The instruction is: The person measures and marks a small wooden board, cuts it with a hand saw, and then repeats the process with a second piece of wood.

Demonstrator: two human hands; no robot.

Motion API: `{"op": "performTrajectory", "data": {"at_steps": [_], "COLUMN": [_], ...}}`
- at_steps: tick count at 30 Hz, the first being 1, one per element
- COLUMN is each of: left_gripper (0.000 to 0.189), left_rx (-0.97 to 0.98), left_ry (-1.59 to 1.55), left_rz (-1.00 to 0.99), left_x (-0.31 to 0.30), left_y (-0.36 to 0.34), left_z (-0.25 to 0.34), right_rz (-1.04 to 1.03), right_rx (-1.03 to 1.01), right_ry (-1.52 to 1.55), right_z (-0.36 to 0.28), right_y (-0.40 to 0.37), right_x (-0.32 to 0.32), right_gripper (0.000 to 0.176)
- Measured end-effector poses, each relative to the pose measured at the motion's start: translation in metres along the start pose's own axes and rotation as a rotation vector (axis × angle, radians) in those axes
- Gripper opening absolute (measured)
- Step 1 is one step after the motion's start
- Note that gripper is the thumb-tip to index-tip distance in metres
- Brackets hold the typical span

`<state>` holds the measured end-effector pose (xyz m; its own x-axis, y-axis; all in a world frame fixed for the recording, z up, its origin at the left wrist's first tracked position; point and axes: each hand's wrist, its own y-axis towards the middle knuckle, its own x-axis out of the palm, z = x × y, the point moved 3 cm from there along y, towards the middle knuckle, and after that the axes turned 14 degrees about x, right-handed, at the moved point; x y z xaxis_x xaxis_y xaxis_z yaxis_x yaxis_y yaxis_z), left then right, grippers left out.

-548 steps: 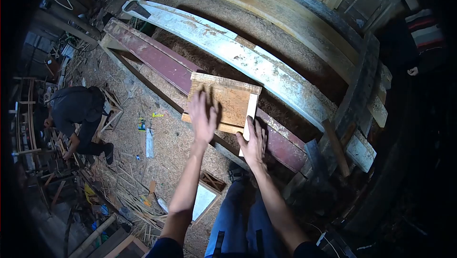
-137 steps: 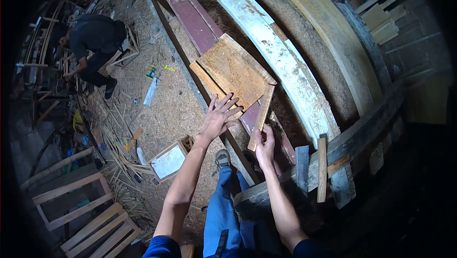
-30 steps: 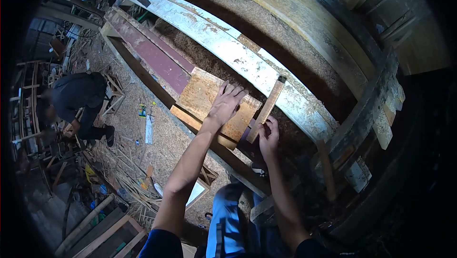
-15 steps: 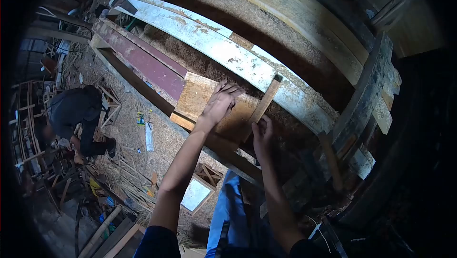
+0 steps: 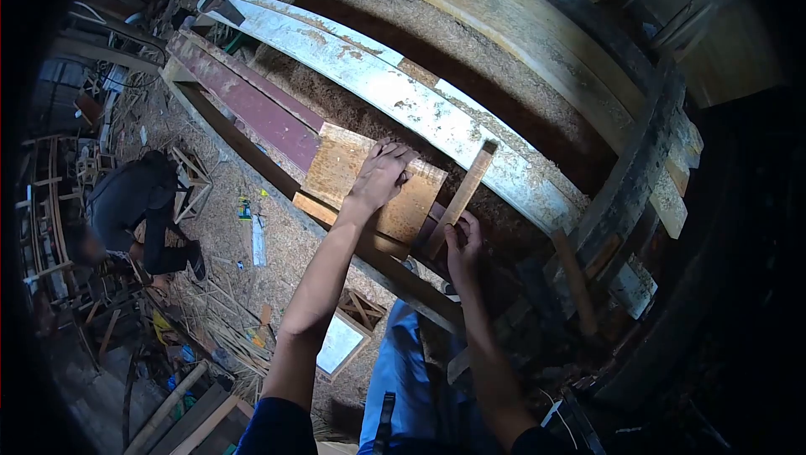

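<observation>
My left hand (image 5: 376,178) presses on a flat wooden board (image 5: 338,165), its fingers bent over the board's far edge. The board lies across a long beam frame, one end by a maroon plank (image 5: 269,123). To the right, my right hand (image 5: 464,245) pinches a narrow wooden strip (image 5: 468,186) near its lower end. The strip stands at a slant beside the board's right edge, with a narrow gap between them. Its upper end overlaps a white-painted plank (image 5: 403,98) in the view. Below the board's near left corner sits a small wood block (image 5: 316,211).
A wide pale plank (image 5: 504,10) runs along the back. Dark crosswise timber (image 5: 634,169) stands at the right. A co-worker (image 5: 134,211) crouches at the left among wood scraps. Near my legs stands a box-like wooden piece with a white panel (image 5: 340,343). Sawdust covers the floor.
The strip in my right hand has moved away from the board's right edge, opening a gap. My left hand stays on the board. The whole view has shifted slightly.
</observation>
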<state>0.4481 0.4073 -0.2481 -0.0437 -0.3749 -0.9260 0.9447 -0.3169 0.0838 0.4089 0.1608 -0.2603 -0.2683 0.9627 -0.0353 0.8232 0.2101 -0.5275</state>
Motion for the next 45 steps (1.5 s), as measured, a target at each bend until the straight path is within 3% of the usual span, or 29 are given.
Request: {"op": "performTrajectory", "data": {"at_steps": [8,12,15,18,22,26,29,38,45], "left_gripper": [0.055,0.063,0.072,0.062,0.058,0.057,0.056,0.055,0.054], "left_rx": [-0.082,-0.05,-0.238,-0.442,-0.62,-0.668,-0.706,-0.719,-0.731], "left_ry": [-0.01,0.053,-0.072,-0.105,-0.107,-0.137,-0.125,-0.137,-0.149], "left_rz": [-0.12,-0.008,0.251,0.369,0.354,0.279,0.324,0.322,0.289], "left_x": [0.001,-0.016,-0.039,-0.036,0.006,0.033,0.051,0.057,0.051], "left_y": [0.002,-0.003,-0.021,-0.059,-0.113,-0.129,-0.134,-0.138,-0.139], "left_z": [0.0,0.019,0.053,0.096,0.146,0.176,0.18,0.175,0.176], "right_rz": [0.015,-0.038,-0.087,-0.145,-0.255,-0.266,-0.324,-0.316,-0.309], "right_rx": [-0.032,-0.072,-0.026,0.069,0.114,0.083,0.224,0.272,0.249], "right_ry": [-0.073,-0.036,0.028,0.028,-0.017,-0.047,-0.083,-0.025,0.011], "right_z": [0.002,0.008,0.008,0.015,0.036,0.047,0.045,0.05,0.055], "right_y": [-0.005,-0.008,-0.017,-0.027,-0.037,-0.042,-0.04,-0.04,-0.036], "right_x": [-0.002,0.0,0.002,0.0,-0.006,-0.013,-0.012,0.004,0.011], "right_gripper": [0.039,0.039,0.039,0.041,0.048,0.048,0.042,0.038,0.046]}}
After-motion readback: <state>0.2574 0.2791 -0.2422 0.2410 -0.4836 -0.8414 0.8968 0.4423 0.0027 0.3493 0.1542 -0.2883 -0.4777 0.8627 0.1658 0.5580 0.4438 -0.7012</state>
